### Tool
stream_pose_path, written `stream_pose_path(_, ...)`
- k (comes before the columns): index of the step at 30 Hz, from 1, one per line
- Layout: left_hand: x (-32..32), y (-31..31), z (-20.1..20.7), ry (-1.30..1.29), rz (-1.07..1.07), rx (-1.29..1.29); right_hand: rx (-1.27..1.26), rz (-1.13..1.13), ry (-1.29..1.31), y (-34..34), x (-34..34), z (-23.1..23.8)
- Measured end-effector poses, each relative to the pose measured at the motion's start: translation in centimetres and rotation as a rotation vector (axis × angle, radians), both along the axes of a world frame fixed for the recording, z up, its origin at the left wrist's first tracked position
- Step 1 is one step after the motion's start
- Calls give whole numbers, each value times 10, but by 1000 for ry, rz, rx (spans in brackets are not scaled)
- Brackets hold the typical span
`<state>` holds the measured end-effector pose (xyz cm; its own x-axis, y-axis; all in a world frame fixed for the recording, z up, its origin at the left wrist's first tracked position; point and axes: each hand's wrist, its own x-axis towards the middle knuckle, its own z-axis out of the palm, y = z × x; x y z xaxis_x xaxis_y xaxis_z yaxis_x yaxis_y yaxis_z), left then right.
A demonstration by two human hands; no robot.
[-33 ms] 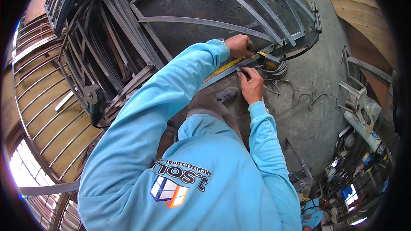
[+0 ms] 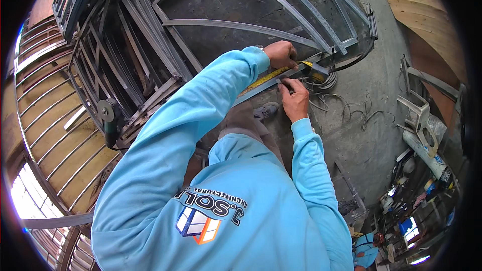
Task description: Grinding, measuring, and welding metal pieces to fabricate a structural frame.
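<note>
Along the bar [image 2: 261,89]: yellow tape [image 2: 271,76] stretched out, its case [image 2: 317,74] at the right end.
Left hand [image 2: 280,54]: fingers curled down at the tape, near the case; whether they grip it, I cannot tell.
Right hand [image 2: 295,101]: thumb and forefinger nearly together at the bar; I cannot tell if they pinch anything.
Hands and tape: no shift I can see since a moment ago.

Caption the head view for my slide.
Left hand at an extended yellow tape measure, right hand at the metal bar alongside.
</note>
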<state>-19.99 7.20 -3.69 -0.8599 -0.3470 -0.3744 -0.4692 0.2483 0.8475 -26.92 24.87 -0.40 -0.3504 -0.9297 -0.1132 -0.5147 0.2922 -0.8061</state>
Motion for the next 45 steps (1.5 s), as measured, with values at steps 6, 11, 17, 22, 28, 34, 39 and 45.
stream_pose_path(6, 2, 0, -6, 9, 20, 8, 152, -227, -497, -2, -6, -5)
stream_pose_path(11, 1, -1, -4, 5, -9, -16, 220, -290, -745, 3, -10, -4)
stream_pose_path(17, 0, -1, 1, -4, -14, -13, 292, -286, -776, 6, -9, -17)
stream_pose_path(22, 0, 0, -5, 5, -8, -14, 273, -222, -608, 8, -1, -17)
stream_pose_path(28, 0, -2, -12, 13, -30, -12, 198, 64, 4, 2, 5, -4)
stream_pose_path(34, -1, -1, -10, 20, -27, 1, 159, 141, 57, -3, 10, -4)
stream_pose_path(39, 0, -1, -7, 21, -25, -2, 122, 149, 119, -4, 9, -8)
stream_pose_path(45, 0, -1, -9, 31, -30, -20, 65, 120, 73, -4, 8, -11)
